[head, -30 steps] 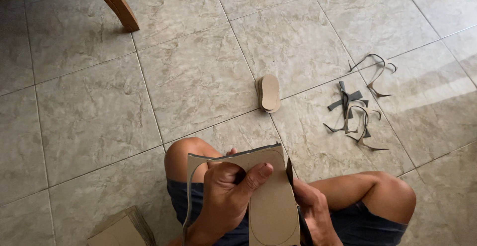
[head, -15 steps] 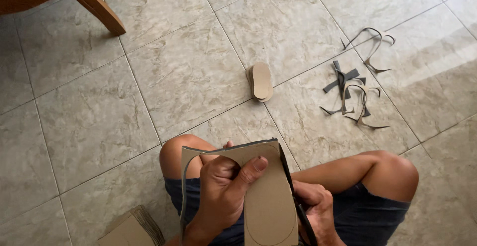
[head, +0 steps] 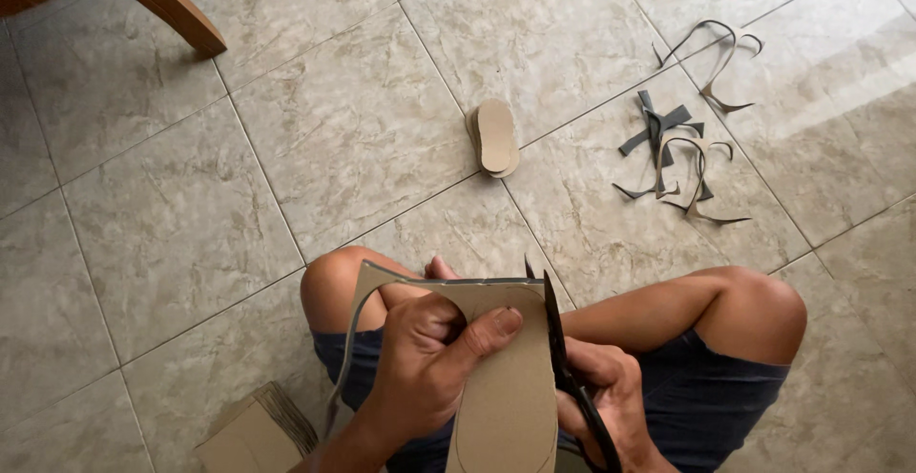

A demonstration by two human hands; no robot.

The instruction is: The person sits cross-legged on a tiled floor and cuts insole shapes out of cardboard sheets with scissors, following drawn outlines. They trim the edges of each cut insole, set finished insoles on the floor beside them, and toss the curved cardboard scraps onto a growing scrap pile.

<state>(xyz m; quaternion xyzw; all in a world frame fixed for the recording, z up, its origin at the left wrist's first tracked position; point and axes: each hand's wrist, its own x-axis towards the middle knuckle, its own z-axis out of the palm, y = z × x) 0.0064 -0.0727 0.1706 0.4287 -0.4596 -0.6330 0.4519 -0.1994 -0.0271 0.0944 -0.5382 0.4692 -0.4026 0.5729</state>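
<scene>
the left hand is gripping the cardboard sole while the right hand is closing scissors along its edge; the blades are running near the thumb, so a slip could be nicking it.

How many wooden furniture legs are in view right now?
1: a slanted wooden leg stands on the tiled floor at top left. Others may be out of frame.

A person sits cross-legged on a tiled floor. The left hand pinches a brown cardboard sheet with a sole outline drawn on it, thumb across its face. The right hand works black scissors along the sheet's right edge. Far ahead lies a stack of cut soles; to its right, curled offcut strips. A wooden furniture leg stands far left, a cardboard stack near left.
</scene>
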